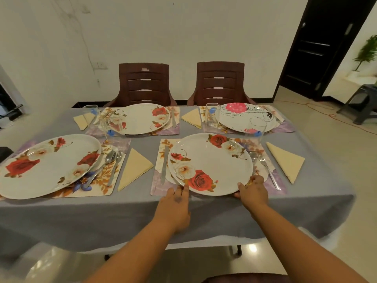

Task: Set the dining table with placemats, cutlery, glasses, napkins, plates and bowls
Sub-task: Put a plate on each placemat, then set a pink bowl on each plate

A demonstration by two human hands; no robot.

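A white rose-patterned plate lies on the near right placemat. My left hand touches its near left rim with the fingertips. My right hand grips its near right rim. A knife lies left of this plate; a spoon and a fork lie right of it. A folded yellow napkin sits further right. A clear glass stands behind the plate.
Three other settings with plates, napkins and glasses cover the grey tablecloth. Two brown chairs stand at the far side. A dark door is at right.
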